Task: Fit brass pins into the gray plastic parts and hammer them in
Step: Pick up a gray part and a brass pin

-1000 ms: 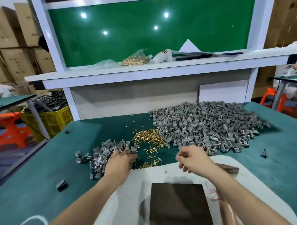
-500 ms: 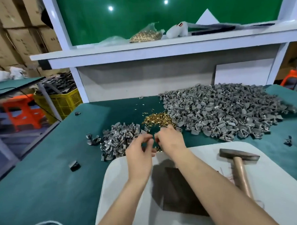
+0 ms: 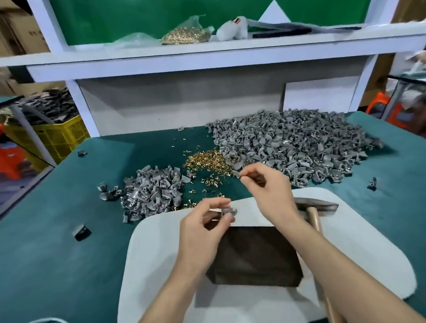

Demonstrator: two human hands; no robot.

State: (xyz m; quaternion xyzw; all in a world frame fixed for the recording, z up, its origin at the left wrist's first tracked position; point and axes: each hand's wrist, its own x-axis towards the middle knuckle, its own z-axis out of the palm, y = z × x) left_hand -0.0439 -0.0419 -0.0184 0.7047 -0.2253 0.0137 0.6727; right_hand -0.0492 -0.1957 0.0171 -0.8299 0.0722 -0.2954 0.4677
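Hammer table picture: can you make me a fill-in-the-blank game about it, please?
1. The left hand pinches a small ____ plastic part.
2. No hand holds the ____; it lies on the white mat beside the dark block.
3. The smaller pile of gray parts lies to the ____ of the loose brass pins.
4. A clear bag of more pins sits up on the white ____.

Missing words: gray; hammer; left; shelf.

**Small-parts assembly workshop**

Gray plastic parts (image 3: 291, 143) are lying heaped in bulk on a green-covered workbench (image 3: 40, 254) beside loose brass pins (image 3: 207, 159). A hammer (image 3: 316, 205) is resting on a white mat (image 3: 357, 240). Cardboard cartons (image 3: 6, 36) are standing stacked behind.
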